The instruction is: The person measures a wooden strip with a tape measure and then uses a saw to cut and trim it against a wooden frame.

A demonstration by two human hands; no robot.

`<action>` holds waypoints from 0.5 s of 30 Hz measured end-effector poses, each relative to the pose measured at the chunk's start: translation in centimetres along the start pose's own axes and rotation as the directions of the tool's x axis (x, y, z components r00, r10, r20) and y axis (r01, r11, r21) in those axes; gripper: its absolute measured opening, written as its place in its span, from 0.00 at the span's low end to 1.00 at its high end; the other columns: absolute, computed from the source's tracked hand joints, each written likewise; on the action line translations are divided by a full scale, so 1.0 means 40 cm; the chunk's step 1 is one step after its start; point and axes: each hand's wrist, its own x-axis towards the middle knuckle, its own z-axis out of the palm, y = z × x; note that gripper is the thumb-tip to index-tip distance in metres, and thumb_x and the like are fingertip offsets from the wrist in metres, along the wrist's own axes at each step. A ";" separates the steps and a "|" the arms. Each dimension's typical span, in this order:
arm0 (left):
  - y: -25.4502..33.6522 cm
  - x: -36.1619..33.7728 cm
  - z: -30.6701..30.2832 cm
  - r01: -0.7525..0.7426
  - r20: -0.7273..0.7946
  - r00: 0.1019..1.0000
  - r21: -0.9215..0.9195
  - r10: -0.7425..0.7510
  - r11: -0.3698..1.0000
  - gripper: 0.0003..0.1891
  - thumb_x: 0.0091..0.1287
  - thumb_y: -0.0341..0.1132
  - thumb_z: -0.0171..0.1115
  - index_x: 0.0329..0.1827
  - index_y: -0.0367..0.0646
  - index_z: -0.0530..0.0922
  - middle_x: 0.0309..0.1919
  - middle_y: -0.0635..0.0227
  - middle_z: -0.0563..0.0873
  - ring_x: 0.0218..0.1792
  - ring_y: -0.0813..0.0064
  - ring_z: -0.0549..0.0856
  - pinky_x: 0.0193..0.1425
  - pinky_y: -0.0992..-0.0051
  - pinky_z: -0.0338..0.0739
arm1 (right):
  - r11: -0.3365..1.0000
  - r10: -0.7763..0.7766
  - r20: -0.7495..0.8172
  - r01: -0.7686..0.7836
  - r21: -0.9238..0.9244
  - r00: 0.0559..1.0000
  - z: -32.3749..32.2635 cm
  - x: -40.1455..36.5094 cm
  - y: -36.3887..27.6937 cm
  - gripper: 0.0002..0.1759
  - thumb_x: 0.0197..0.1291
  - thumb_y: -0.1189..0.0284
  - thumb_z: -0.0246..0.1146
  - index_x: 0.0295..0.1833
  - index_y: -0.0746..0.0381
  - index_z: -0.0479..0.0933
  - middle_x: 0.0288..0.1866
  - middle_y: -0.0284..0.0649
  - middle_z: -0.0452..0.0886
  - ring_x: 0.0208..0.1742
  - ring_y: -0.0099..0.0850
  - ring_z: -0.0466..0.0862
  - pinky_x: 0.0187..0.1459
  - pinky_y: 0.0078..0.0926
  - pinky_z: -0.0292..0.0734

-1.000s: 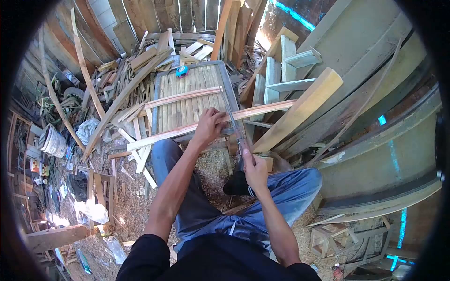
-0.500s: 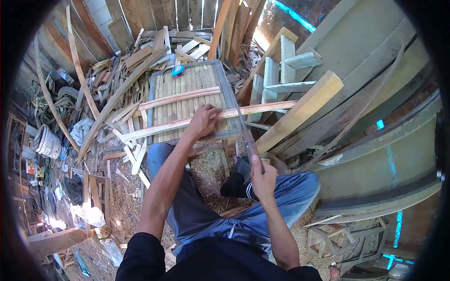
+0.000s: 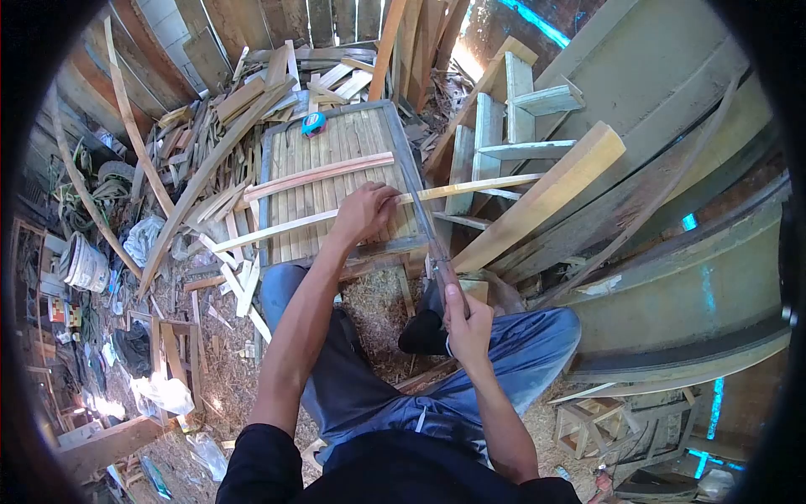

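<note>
My left hand (image 3: 366, 212) is closed around a long thin wood strip (image 3: 290, 227) that lies across the slatted board (image 3: 290, 181). The handle of a long narrow blade tool (image 3: 426, 220) is in my right hand (image 3: 468, 321). Its blade crosses the strip just right of my left hand, over the board's right edge. A second, reddish strip (image 3: 323, 174) lies farther up on the slats, touched by neither hand. Near the board's top edge sits a blue tape measure (image 3: 313, 124).
A thick wooden beam (image 3: 546, 197) slants up at the right beside a white-painted wooden frame (image 3: 520, 151). Scrap wood (image 3: 248, 101) is heaped behind and left of the board. A white bucket (image 3: 86, 263) stands far left.
The strip under my left hand has been turned and now shows a narrower, paler face. The blade still crosses it. The view has shifted slightly.
</note>
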 end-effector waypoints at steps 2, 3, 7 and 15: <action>0.014 0.001 -0.008 -0.005 -0.023 1.000 0.010 0.005 1.000 0.09 0.66 0.35 0.59 0.41 0.41 0.84 0.36 0.59 0.85 0.44 0.54 0.82 0.48 0.59 0.78 | 1.000 0.007 0.005 -0.007 0.000 1.000 0.006 -0.002 -0.006 0.30 0.72 0.56 0.56 0.19 0.64 0.70 0.14 0.29 0.68 0.16 0.18 0.67 0.20 0.21 0.59; 0.015 0.002 -0.006 0.007 -0.003 1.000 0.001 -0.007 1.000 0.09 0.65 0.34 0.60 0.41 0.41 0.84 0.37 0.58 0.85 0.44 0.53 0.82 0.49 0.59 0.77 | 1.000 0.014 0.009 -0.014 0.013 1.000 0.005 -0.008 -0.007 0.30 0.73 0.56 0.56 0.19 0.64 0.70 0.14 0.29 0.68 0.16 0.18 0.66 0.20 0.22 0.59; 0.016 0.004 0.021 -0.109 -0.043 0.993 -0.069 0.106 0.992 0.10 0.61 0.32 0.63 0.45 0.40 0.82 0.41 0.56 0.83 0.47 0.52 0.79 0.54 0.58 0.75 | 0.999 0.032 -0.011 -0.031 0.032 0.999 -0.007 -0.027 0.000 0.30 0.73 0.57 0.56 0.19 0.64 0.69 0.14 0.29 0.67 0.16 0.17 0.66 0.19 0.21 0.58; 0.047 0.000 0.084 -0.061 -0.146 0.988 -0.013 0.058 0.998 0.15 0.61 0.30 0.64 0.51 0.39 0.79 0.45 0.57 0.80 0.49 0.52 0.76 0.56 0.59 0.71 | 0.993 0.121 -0.016 -0.121 0.017 0.992 -0.060 -0.032 0.029 0.29 0.72 0.55 0.56 0.21 0.65 0.72 0.14 0.31 0.69 0.17 0.19 0.68 0.21 0.23 0.61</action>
